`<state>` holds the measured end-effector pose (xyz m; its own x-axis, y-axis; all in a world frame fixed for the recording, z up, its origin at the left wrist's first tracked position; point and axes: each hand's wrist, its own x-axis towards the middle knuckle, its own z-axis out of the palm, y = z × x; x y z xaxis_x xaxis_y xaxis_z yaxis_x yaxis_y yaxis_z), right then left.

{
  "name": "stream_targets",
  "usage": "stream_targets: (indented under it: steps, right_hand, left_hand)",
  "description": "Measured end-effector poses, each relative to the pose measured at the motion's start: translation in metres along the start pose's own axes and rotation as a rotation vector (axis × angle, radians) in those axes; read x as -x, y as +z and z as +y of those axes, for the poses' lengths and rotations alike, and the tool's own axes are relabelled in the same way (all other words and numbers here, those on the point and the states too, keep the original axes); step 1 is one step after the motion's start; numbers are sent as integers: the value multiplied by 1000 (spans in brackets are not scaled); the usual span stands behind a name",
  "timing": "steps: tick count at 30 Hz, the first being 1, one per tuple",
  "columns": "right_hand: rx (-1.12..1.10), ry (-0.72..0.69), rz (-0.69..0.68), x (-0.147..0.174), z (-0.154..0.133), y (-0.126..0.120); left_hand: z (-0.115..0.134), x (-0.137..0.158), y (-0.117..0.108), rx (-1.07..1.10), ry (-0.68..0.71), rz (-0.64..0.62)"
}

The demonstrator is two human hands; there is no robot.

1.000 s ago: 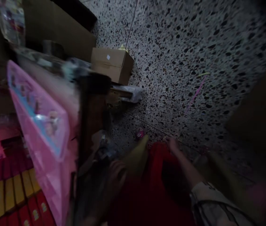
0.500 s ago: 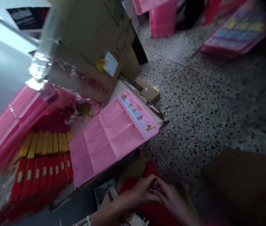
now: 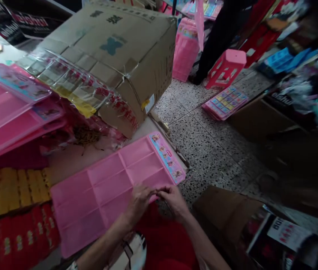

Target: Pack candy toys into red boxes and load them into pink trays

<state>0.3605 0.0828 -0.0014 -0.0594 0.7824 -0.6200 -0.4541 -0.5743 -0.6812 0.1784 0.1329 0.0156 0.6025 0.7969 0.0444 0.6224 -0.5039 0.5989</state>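
Note:
My left hand (image 3: 140, 199) and my right hand (image 3: 173, 199) meet over the near right edge of a pink plastic compartment tray (image 3: 111, 170). Fingertips of both hands are pinched together, almost touching each other; whatever small thing they hold is too blurred to name. Shallow rectangular compartments fill the tray, and a printed strip with small pictures runs along its right end. It lies slanted on the table. My red clothing (image 3: 161, 240) shows below the hands.
Red and yellow boxes (image 3: 18, 228) stand in rows at left, under stacked pink trays (image 3: 4, 108). Behind lie brown rubber bands (image 3: 87, 135) and a large taped carton (image 3: 125, 48). A pink stool (image 3: 226, 67), a person's dark-clothed leg (image 3: 211, 43) and an open carton (image 3: 226, 210) are at right.
The view has swung, bringing more of the floor and right side into sight. Both hands have risen from my lap to the tray's edge, still close together; a small yellowish bit showed between them earlier.

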Motion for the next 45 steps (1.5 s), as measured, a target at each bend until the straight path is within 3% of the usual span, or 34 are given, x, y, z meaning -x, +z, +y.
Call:
stream_targets:
  steps: [2, 6, 9, 14, 19, 24, 29, 33, 36, 45]
  right_hand:
    - [-68, -50, 88, -19, -14, 14]
    - [-34, -229, 202, -55, -35, 17]
    - [46, -249, 122, -81, -50, 3]
    - [70, -189, -44, -121, -76, -29]
    - [102, -139, -69, -152, -90, -54]
    - [261, -91, 76, -172, -89, -80]
    - [390, -112, 210, -201, -94, -104]
    - [370, -92, 189, -223, -94, -106]
    - [285, -53, 153, -234, -93, -105]
    - [76, 90, 100, -238, -96, -111]
  left_hand:
    - [-16, -23, -7, 68, -71, 16]
    - [-33, -69, -9, 353, -341, -101]
    - [-37, -96, -5, 504, -502, -68]
    - [-34, -127, 8, 487, -527, -69]
    - [-28, -153, 36, 491, -714, 51]
    - [-35, -181, 55, 209, -523, 59]
    - [-58, -209, 65, 42, -489, 104]
    - [-69, -231, 75, -75, -396, -1]
    - [-71, -241, 81, -135, -409, -73]
    - [-65, -245, 84, -201, -308, -186]
